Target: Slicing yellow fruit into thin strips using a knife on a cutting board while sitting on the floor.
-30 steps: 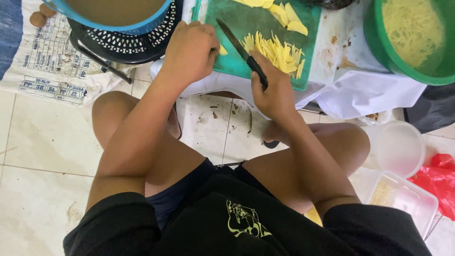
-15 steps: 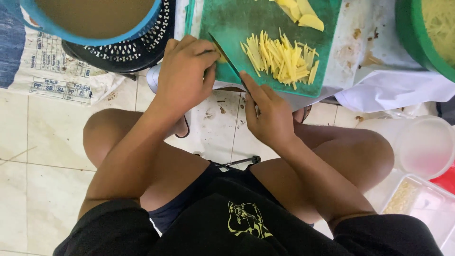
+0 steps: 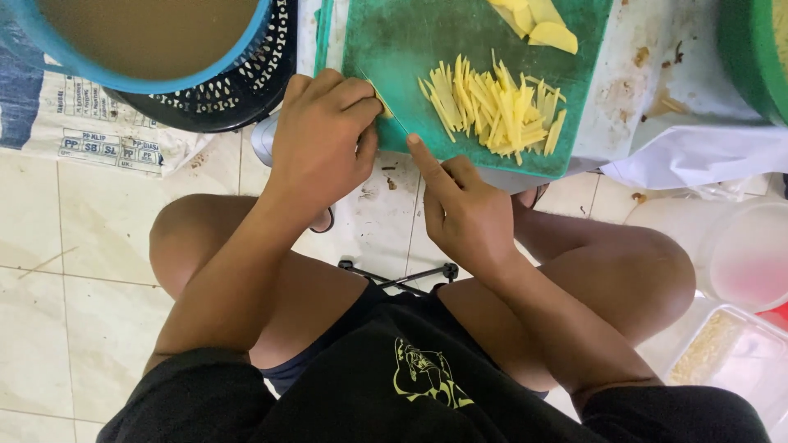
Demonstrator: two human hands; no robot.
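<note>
Green cutting board (image 3: 410,49) on white-covered surface, top centre, near edge just above both hands. Blue bowl (image 3: 148,41) of brown liquid sits top left inside black perforated basket (image 3: 246,90). Left hand (image 3: 324,135) curled, fingers pressing small yellow piece against board's near-left corner. Right hand (image 3: 464,213) closed around knife handle, index finger stretched along it. Thin knife blade (image 3: 386,111) runs up beside left fingertips. Pile of yellow strips (image 3: 492,107) lies mid-board, apart from blade. Yellow slices (image 3: 538,20) at board's far edge.
</note>
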